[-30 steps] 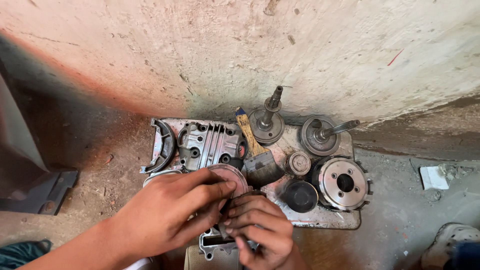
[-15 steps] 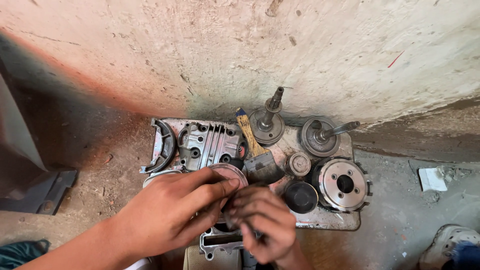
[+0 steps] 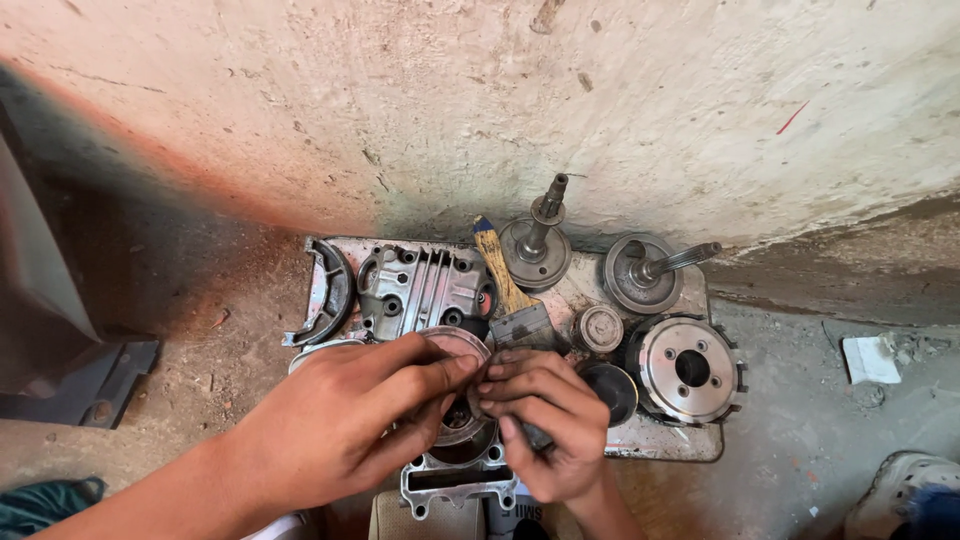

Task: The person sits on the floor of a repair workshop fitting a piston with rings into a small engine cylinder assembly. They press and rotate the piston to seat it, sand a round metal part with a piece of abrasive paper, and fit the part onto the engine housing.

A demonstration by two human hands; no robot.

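Note:
My left hand [image 3: 335,425] and my right hand [image 3: 545,415] meet over a round metal engine part [image 3: 455,345] that stands above a grey cylinder block [image 3: 455,485] at the bottom centre. The fingers of both hands pinch the round part's rim and hide most of it. Behind them lies a metal tray [image 3: 700,445] with a finned cylinder head [image 3: 425,285], a paintbrush [image 3: 505,290] with a yellow handle, two shaft-and-disc parts [image 3: 535,245] [image 3: 650,272], a small round part [image 3: 598,328], a dark cup-shaped part [image 3: 612,390] and a toothed clutch hub [image 3: 690,368].
A rough plastered wall [image 3: 500,100] rises right behind the tray. A curved metal piece [image 3: 325,295] rests at the tray's left end. A dark metal object [image 3: 60,340] stands at the far left, a scrap of paper [image 3: 870,358] lies on the floor at right, a shoe [image 3: 905,495] at bottom right.
Both hands stay on the round part; the right hand's fingers have shifted slightly around its rim. The tray parts have not moved.

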